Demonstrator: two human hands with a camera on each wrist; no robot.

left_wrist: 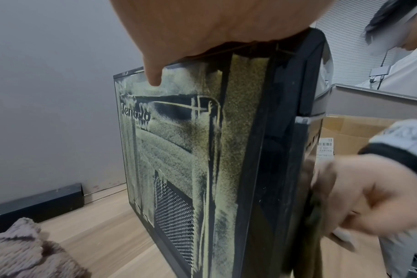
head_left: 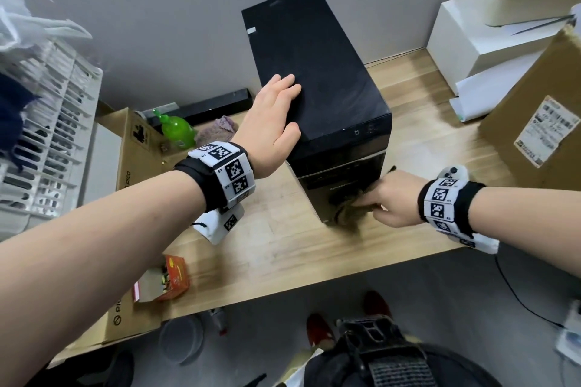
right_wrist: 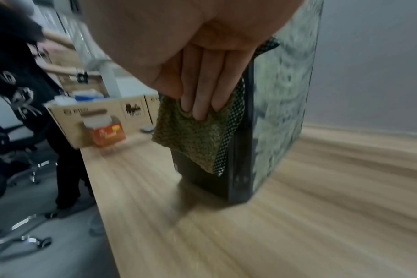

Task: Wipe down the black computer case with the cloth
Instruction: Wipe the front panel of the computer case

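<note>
Computer case (head_left: 317, 72): black tower, upright on the wooden bench (head_left: 283, 245), its left side panel streaked with dust.
Your left hand (head_left: 270, 122): spread flat on the case's top, thumb over the left edge.
Your right hand (head_left: 393, 201): straight fingers (right_wrist: 202, 94) press the cloth (right_wrist: 191, 135) to the lower front panel; the thumb is blurred, possibly tucked under.
Cloth: olive green, net-backed, flat against the case front.
Left of the case: green spray bottle (head_left: 176, 129), crumpled rag (head_left: 217, 130).

L grip (head_left: 273, 122) flat, fingers straight; R grip (head_left: 396, 203) fingers straight, pressing.
</note>
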